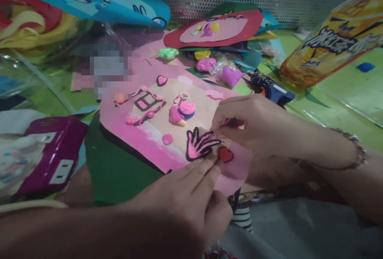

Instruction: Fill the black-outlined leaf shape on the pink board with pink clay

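Note:
A pink paper collage (pixel 119 111) lies in front of me, with raised clay-like pieces on a beige middle. My left hand (pixel 191 195) rests on its near edge, fingers stretched over the sheet and thumb bent below the edge. Its fingertips lie between a pink hand shape with a black outline (pixel 199 145) and a red heart (pixel 226 154). At the tip of the hand shape, my right hand (pixel 242 119) is closed in a pinch; whatever is between its fingertips is hidden. A pink rose-like piece (pixel 187 108) sits at the collage's centre.
Dark green paper (pixel 119 175) lies under the collage. Behind are small clay lumps (pixel 231 75), a red and pink paper piece (pixel 218 30) and a blue paper cutout (pixel 131 6). A yellow snack bag (pixel 335 40) stands right; a purple package (pixel 56 147) lies left.

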`<state>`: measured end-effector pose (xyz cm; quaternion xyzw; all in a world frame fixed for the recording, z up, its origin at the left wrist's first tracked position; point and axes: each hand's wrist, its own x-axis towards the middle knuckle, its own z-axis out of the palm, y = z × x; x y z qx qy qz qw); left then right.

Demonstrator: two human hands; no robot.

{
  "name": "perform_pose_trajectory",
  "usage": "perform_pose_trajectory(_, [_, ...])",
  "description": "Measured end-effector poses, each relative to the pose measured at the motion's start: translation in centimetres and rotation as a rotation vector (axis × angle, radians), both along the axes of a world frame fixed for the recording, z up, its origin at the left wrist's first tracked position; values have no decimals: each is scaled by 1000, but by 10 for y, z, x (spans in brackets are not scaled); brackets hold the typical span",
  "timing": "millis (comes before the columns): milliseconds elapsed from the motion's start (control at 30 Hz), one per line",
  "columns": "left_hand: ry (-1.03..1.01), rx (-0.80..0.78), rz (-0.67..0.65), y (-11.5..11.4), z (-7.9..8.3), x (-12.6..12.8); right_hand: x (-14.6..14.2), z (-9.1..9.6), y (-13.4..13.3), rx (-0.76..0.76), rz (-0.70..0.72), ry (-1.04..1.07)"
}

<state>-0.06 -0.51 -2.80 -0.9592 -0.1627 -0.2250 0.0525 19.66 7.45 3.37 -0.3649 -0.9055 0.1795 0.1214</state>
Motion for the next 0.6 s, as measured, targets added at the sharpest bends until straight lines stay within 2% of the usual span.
perform_pose_trajectory(267, [1,10,24,-1,-2,-1,-1,1,-2,-37,-92,-21])
perform_pose_trajectory(600, [9,-2,2,0,2,-1,4,-1,0,-25,-97,-45])
